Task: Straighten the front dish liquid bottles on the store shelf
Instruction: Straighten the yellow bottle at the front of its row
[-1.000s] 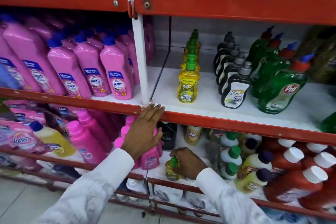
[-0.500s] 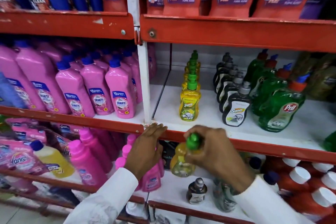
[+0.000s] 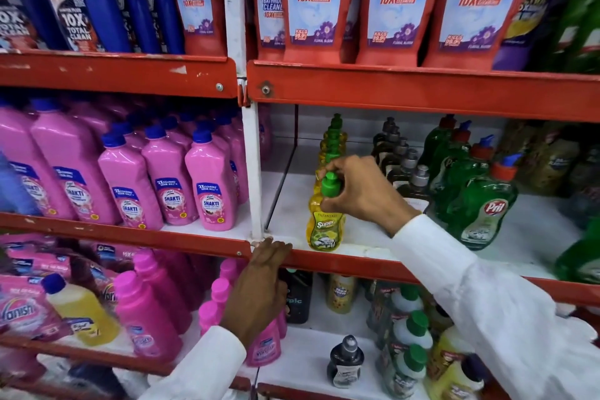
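Red shelf (image 3: 341, 261) under both hands: right hand (image 3: 360, 193) pinches the light, slippery yellow bottle (image 3: 323, 230) by its green cap; left hand (image 3: 259, 289) rests flat, holding nothing.

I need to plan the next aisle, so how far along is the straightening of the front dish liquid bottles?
Early. In hand: the right hand grips the green cap of the front yellow Super bottle, standing upright at the shelf edge with its label facing out. The left hand rests on that edge. Left: the front dark bottle and the green Pril bottle, which leans, look untouched.
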The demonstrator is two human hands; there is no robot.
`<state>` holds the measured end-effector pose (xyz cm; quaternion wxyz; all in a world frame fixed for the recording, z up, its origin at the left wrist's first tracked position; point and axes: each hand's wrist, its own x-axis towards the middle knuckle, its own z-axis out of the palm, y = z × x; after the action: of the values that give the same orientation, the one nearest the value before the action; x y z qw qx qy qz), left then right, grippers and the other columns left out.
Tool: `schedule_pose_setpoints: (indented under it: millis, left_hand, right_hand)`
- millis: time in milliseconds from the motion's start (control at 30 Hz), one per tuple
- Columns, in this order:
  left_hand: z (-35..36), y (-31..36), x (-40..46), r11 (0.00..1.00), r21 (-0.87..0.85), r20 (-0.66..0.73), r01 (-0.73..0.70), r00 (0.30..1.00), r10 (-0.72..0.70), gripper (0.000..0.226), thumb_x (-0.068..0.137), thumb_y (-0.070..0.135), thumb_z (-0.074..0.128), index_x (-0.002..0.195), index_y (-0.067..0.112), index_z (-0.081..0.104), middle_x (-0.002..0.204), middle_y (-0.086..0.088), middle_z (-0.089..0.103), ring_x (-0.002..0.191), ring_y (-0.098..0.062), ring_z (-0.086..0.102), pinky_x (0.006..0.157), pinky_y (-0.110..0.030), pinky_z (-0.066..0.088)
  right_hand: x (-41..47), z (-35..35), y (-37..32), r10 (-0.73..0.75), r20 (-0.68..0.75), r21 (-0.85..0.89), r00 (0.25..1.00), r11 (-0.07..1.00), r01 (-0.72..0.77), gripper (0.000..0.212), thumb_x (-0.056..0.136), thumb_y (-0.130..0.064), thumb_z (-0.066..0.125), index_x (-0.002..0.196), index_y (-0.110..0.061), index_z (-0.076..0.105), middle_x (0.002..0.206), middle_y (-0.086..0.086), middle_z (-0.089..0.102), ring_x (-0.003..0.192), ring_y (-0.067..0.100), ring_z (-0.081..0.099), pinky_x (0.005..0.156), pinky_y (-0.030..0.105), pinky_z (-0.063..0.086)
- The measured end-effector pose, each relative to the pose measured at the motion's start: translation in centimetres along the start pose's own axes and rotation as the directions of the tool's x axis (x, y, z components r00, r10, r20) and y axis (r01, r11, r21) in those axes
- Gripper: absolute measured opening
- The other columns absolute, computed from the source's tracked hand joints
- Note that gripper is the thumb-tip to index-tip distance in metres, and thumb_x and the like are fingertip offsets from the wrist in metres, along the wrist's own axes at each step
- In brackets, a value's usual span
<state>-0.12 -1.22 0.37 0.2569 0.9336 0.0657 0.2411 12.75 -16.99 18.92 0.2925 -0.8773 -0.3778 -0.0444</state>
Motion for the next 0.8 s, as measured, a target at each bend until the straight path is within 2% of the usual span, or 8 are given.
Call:
schedule_pose_setpoints:
  millis: [200,333,433,500,567,667,733,800]
  left_hand:
    - [0.9,1.7,0.2,0.988,0.151,-0.025,-0.039,0.999,0.044,0.067,0.078,0.013,0.056,0.144,0.008,0.045,0.15,-0.011,0.05,0.146,-0.028,0.036,0.123,-0.035,0.018]
    - [2.4,3.0,0.1,0.99,0.131,0.0,-0.054,0.999,0.054,0.067,0.082,0.019,0.052,0.148,0.01,0.038,0.154,-0.009,0.045,0.146,-0.025,0.032,0.124,-0.035,0.023]
    - [3.0,2.8,-0.2,0.989,0.146,0.01,-0.034,0.999,0.033,0.07,0.083,0.019,0.055,0.149,0.011,0.034,0.155,-0.009,0.041,0.148,-0.026,0.029,0.124,-0.039,0.023]
    - [3.2,2.7,-0.3,0.983,0.179,0.027,-0.048,0.999,0.044,0.073,0.081,0.017,0.058,0.149,0.011,0.033,0.154,-0.011,0.041,0.147,-0.029,0.03,0.125,-0.041,0.022]
    - [3.3,2.7,-0.3,0.979,0.197,0.025,-0.057,0.998,0.053,0.075,0.077,0.016,0.061,0.148,0.009,0.035,0.152,-0.012,0.043,0.145,-0.03,0.032,0.126,-0.038,0.019]
    - [3.4,3.2,-0.3,0.979,0.197,-0.008,-0.046,0.999,0.049,0.075,0.074,0.016,0.065,0.144,0.007,0.04,0.147,-0.015,0.048,0.141,-0.032,0.033,0.124,-0.038,0.015]
    - [3.3,3.6,-0.1,0.972,0.23,-0.013,-0.047,0.999,0.051,0.073,0.075,0.017,0.066,0.142,0.007,0.041,0.144,-0.017,0.05,0.139,-0.034,0.035,0.123,-0.049,0.022]
    - [3.3,3.9,-0.2,0.955,0.293,0.011,-0.052,0.999,0.051,0.075,0.075,0.018,0.066,0.144,0.007,0.039,0.143,-0.018,0.049,0.139,-0.037,0.035,0.121,-0.057,0.024]
  right_hand:
    - [1.0,0.9,2.3,0.053,0.025,0.022,0.998,0.998,-0.054,0.047,0.066,-0.02,0.087,0.109,-0.021,0.067,0.104,0.005,0.074,0.088,0.019,0.071,0.084,0.032,0.059]
    - [-0.1,0.8,2.7,0.02,-0.012,0.07,1.0,0.997,-0.019,0.06,0.071,-0.02,0.084,0.126,-0.019,0.061,0.113,0.001,0.071,0.086,0.011,0.062,0.074,0.015,0.049]
    - [-3.0,0.6,3.4,-0.006,-0.127,0.098,0.992,0.995,0.018,0.064,0.072,-0.023,0.084,0.13,-0.02,0.057,0.111,-0.008,0.064,0.092,0.007,0.058,0.074,0.01,0.045]
    - [-6.0,1.2,4.5,-0.016,-0.271,0.119,0.962,0.992,0.05,0.053,0.074,-0.021,0.082,0.122,-0.02,0.061,0.107,-0.009,0.065,0.088,0.009,0.059,0.076,0.015,0.048]
    - [-9.1,2.8,5.9,0.021,-0.323,0.15,0.946,0.988,0.029,0.037,0.075,-0.017,0.079,0.11,-0.02,0.066,0.099,-0.009,0.067,0.08,0.009,0.062,0.072,0.013,0.05]
    - [-12.6,7.4,9.1,0.084,-0.129,0.15,0.988,0.987,-0.064,0.026,0.076,-0.013,0.076,0.099,-0.021,0.071,0.093,-0.007,0.073,0.076,0.006,0.067,0.072,0.012,0.049]
    - [-14.1,11.0,11.1,0.129,0.071,0.074,0.989,0.988,-0.134,0.029,0.078,-0.017,0.073,0.107,-0.019,0.071,0.104,-0.005,0.073,0.09,0.01,0.068,0.077,0.014,0.045]
    - [-15.2,14.1,12.6,0.215,0.245,0.021,0.946,0.974,-0.226,0.039,0.083,-0.023,0.069,0.12,-0.012,0.066,0.116,-0.001,0.066,0.107,0.015,0.062,0.088,0.02,0.043]
